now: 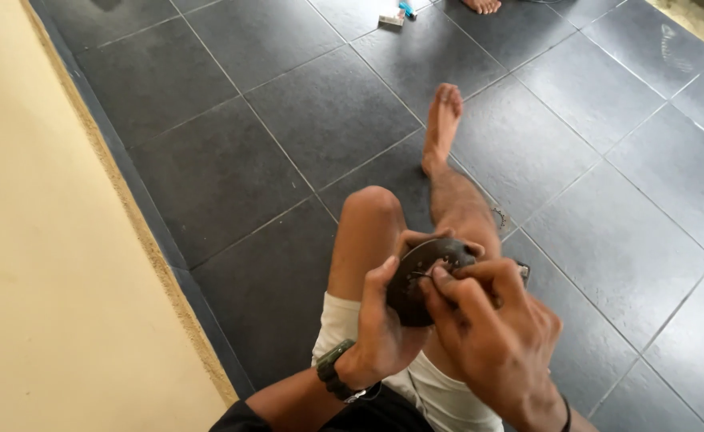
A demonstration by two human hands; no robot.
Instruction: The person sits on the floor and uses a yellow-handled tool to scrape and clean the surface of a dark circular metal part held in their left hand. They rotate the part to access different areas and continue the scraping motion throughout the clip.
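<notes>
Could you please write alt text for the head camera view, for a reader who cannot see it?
Seen from above, a seated person's left hand grips a dark round metal disc while the right hand pinches at its face. Bare legs stretch over a dark tiled floor beside a cream wall; a small box and blue lighter lie beyond.

Two hands show, a left hand (384, 328) and a right hand (492, 336), and between them sits one dark round disc (416, 276). One wristwatch (334, 370) circles the left wrist. Two bare legs stretch over the tiled floor (232, 152), with one whole foot (441, 120) showing. Another person's single foot (480, 5) appears at the top edge, near one small box (390, 18) and one blue lighter (407, 10).
</notes>
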